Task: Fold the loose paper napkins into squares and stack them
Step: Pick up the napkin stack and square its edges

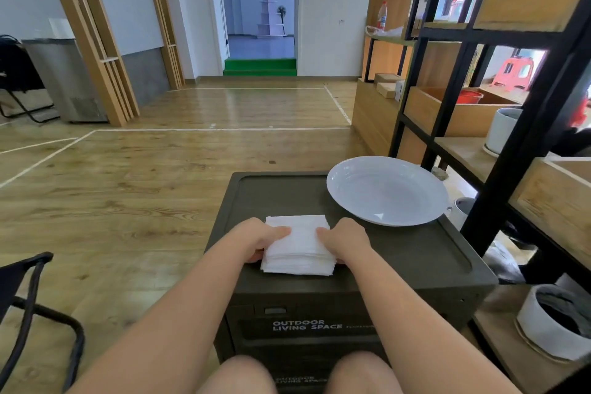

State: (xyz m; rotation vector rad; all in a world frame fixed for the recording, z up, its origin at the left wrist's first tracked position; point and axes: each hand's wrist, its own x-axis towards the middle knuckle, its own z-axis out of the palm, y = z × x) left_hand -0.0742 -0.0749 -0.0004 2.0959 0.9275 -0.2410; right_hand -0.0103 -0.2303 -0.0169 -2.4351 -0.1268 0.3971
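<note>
We see a wide wooden floor (pixel 134 195) marked with white lines, stretching away to a doorway with green steps (pixel 260 66); it lies open on the left and ahead of us. On the right a tall shelf unit (pixel 499 80) of black frame and wood panels crowds close beside the dark storage box (pixel 399 265) that stands between our knees, its top serving as the surface. That surface has a raised rim around a shallow recess. A white plate (pixel 387 190) sits on the far right corner, its right edge reaching over the rim towards the shelf unit. The far left part of the surface and the near right part are bare. At lower left a black chair frame (pixel 28 307) stands well apart from the box.

The stack of white paper napkins (pixel 299 245) lies at the near middle of the surface, its front edge just over the near rim, its far right corner near the plate but apart from it. The layers sit slightly uneven along the front and right edges.

Our left hand (pixel 256 240) holds the stack's left side, fingers (pixel 281 230) lying over the top and the thumb tucked under the edge. Our right hand (pixel 347 241) holds the right side in the same way, fingertips on top, thumb against the lower edge.
</note>
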